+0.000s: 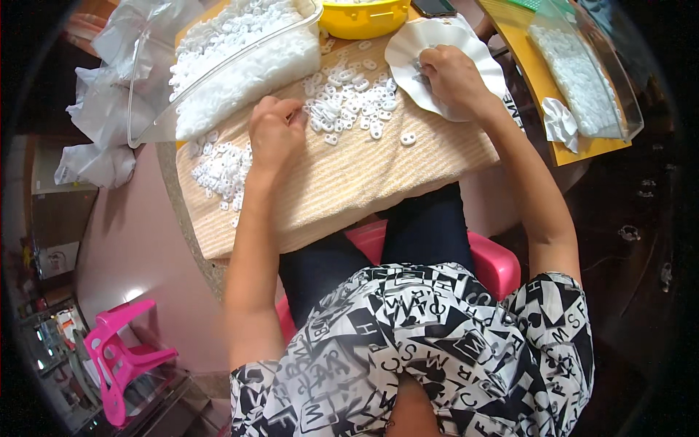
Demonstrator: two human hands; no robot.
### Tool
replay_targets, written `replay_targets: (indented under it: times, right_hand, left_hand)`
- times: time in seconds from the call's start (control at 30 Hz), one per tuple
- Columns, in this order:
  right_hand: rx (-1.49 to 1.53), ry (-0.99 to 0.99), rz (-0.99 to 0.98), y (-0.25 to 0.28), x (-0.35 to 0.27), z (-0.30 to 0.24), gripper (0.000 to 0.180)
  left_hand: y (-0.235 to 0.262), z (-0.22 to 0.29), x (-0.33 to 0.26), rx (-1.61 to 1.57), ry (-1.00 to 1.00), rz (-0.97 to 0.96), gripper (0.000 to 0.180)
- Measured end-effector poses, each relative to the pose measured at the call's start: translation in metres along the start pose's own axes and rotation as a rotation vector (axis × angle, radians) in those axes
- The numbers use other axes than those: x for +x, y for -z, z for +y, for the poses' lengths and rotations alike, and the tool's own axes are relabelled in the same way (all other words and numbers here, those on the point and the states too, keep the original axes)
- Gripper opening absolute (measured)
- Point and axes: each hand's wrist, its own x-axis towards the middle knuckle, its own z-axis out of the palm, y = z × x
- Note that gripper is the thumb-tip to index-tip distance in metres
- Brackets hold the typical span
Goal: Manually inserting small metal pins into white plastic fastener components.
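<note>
Spread over the table is a beige ribbed cloth (342, 182), and I use it as my landmark. At its middle lies a loose heap of small white plastic pieces (349, 102); a smaller heap (222, 171) sits at its left edge. Beyond its far left corner stands a clear bin (240, 58) full of the same pieces, a yellow bowl (364, 18) sits past its far edge, and a second clear tray (582, 80) rests on a yellow board well off its right side.

From what I see, I judge the sorting or picking of pieces to be under way. My left hand (275, 135) sits on the cloth at the near-left edge of the central heap, fingers curled and pinched together at the pieces; whether a piece is actually between the fingertips I cannot tell, since the knuckles hide them. My right hand (451, 76) rests on a white wavy-edged plate (419, 47) at the cloth's far right corner, fingers bent down and closed against the plate surface, perhaps on a small piece, though that is too small to make out.

The next move, as I judge it, calls for a fine pinch on a single piece without scattering its neighbours.
</note>
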Motion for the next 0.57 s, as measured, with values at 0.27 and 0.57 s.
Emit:
replay_targets:
  times: [0.27,0.57]
  right_hand:
    - [0.032,-0.029,0.138,0.009,-0.009,-0.002,0.009]
    - [0.839,-0.3,0.099,0.03,-0.026,-0.011,0.014]
  left_hand:
    - [0.001,0.003,-0.006,-0.11,-0.006,0.042,0.014]
    - [0.034,0.053,-0.037,-1.284,0.436,-0.115,0.014]
